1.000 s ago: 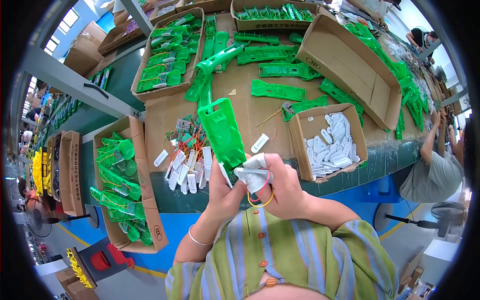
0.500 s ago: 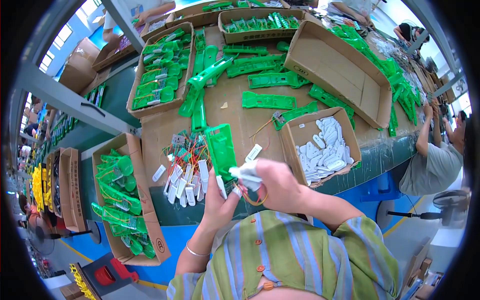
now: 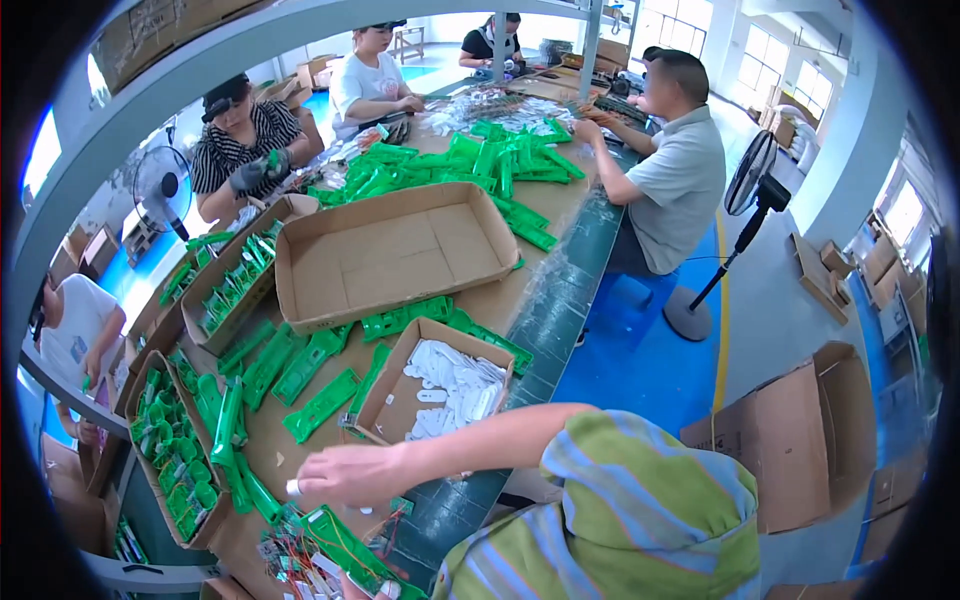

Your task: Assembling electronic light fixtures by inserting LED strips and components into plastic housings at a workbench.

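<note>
My right hand (image 3: 350, 475) reaches out to the left over the cardboard-covered table, fingers closed at the edge of a small white plastic piece (image 3: 293, 487). Most of that piece is hidden by the fingers. My left hand (image 3: 353, 588) shows only in part at the lower edge. It grips a long green plastic housing (image 3: 342, 543) with thin red and yellow wires running along its inside. Beside the housing lies a pile of wired white modules and small circuit boards (image 3: 285, 560). A cardboard box (image 3: 392, 400) of white oval covers (image 3: 455, 385) stands beyond my right forearm.
A large shallow cardboard tray (image 3: 390, 255) rests across the table. Green housings (image 3: 320, 405) lie loose around it, and boxes of them (image 3: 180, 470) line the left side. Several co-workers sit around the table. A standing fan (image 3: 755, 190) is at the right.
The view has swung toward the right side of the room. My right hand has moved away from the green housing, while my left hand still holds it.
</note>
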Demonstrator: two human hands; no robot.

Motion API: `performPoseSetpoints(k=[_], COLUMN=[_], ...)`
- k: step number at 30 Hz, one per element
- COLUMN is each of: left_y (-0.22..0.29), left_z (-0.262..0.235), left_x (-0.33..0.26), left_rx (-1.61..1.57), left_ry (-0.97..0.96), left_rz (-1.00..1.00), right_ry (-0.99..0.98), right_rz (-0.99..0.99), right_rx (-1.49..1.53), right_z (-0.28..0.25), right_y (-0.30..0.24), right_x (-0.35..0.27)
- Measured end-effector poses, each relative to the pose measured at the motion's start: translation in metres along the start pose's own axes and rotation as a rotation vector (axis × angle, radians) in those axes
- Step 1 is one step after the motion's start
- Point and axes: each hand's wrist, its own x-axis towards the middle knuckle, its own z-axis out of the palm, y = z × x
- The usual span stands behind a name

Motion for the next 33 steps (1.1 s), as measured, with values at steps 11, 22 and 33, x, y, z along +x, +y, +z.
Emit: performPoseSetpoints(k=[11, 22, 33], left_y=[0.012, -0.006, -0.002], left_z=[0.015, -0.004, 0.003], left_x=[-0.009, 0.003, -0.001], left_rx=[-0.079, 0.067, -0.031], left_ry=[0.075, -0.015, -0.001], left_rz=[0.082, 0.137, 0.127], right_ry=[0.113, 0.079, 0.136], right_rz=[0.141, 0.317, 0.361], right_rx=[0.722, 1.302, 1.212], right_z=[-0.008, 0.007, 0.001], right_y=[-0.027, -0.028, -0.04], right_x=[-0.002, 0.001, 0.004])
